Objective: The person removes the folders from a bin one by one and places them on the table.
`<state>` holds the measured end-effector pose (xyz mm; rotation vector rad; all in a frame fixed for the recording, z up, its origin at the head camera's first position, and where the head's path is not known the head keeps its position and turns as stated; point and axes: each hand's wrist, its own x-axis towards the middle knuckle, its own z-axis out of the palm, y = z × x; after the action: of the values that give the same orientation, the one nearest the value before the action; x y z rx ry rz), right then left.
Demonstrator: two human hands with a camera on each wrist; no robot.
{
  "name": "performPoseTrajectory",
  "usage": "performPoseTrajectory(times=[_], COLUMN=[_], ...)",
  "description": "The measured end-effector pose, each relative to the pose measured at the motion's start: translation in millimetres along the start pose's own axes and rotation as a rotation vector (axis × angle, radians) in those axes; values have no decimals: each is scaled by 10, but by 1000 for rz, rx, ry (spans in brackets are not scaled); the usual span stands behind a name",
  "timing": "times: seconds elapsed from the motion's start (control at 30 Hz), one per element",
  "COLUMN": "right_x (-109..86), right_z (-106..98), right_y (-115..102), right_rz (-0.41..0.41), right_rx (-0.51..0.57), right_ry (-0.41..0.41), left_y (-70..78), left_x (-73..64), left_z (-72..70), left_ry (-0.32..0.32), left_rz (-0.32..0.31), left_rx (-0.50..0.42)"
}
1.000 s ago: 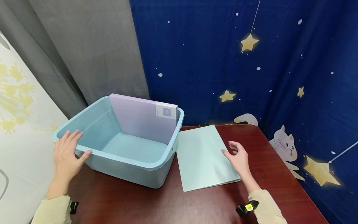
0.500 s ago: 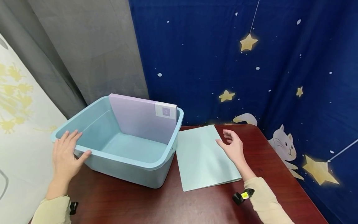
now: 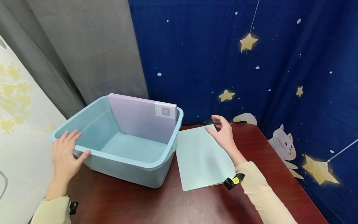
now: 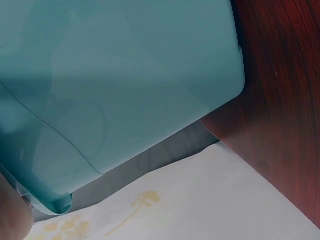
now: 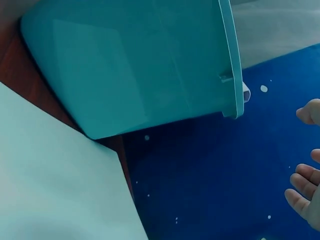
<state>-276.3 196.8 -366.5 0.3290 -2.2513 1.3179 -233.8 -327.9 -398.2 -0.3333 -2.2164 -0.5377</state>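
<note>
My left hand (image 3: 65, 157) rests on the front-left corner of a light blue plastic tub (image 3: 123, 158), its fingers laid over the rim and its thumb along the outside. In the left wrist view only a bit of that hand (image 4: 12, 212) shows by the tub's rim (image 4: 57, 204). A lilac file folder (image 3: 142, 119) with a white label stands on edge inside the tub, against the back wall. To the right of the tub, a pale mint folder (image 3: 204, 161) lies flat on the table. Above its far right corner hovers my right hand (image 3: 223, 133), holding nothing, fingers loosely bent and thumb apart.
The reddish-brown wooden table (image 3: 181, 208) extends in front of the tub and right of the mint folder. A blue curtain with stars (image 3: 201, 62) and a grey curtain (image 3: 112, 49) hang behind it. White patterned cloth (image 3: 25, 149) is at the left.
My right hand has moved away from me and leftward, from the mint folder's right edge to above its far corner. My left hand, the tub and both folders have stayed put.
</note>
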Motion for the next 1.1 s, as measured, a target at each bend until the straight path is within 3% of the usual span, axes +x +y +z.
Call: performPoseTrajectory(times=[0.37,0.53,0.7,0.93,1.1], right_x=[277,360,430,651,781], right_z=[63,44,85,280,382], right_y=[-197,-523,-725,-471,-496], right_rz=[-76,-92,-93,-103,-133], right_rx=[42,100,76,90,91], right_ry=[-66,-81,-125,-164,-179], left_y=[31,26,19,13,-4], left_x=[25,22,18,2,7], left_z=[25,51,49,33,14], left_ry=[-31,-8,5,4,10], left_rz=[6,12,20,19,12], left_rx=[7,-15,-11,-16,-18])
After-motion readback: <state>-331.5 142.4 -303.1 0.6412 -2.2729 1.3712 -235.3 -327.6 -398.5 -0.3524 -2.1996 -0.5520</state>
